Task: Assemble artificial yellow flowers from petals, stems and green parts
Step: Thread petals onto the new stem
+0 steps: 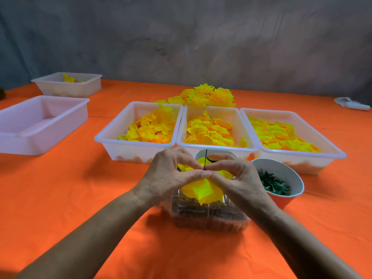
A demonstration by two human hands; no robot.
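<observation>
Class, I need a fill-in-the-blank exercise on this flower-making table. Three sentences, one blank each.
1. Both hands hold a flower whose petals are ____.
2. The cup by the right hand holds ____ parts.
3. The tablecloth is ____.

Missing words: yellow; green; orange

matt orange tablecloth, glossy translucent plastic bins, clear plastic box.
</observation>
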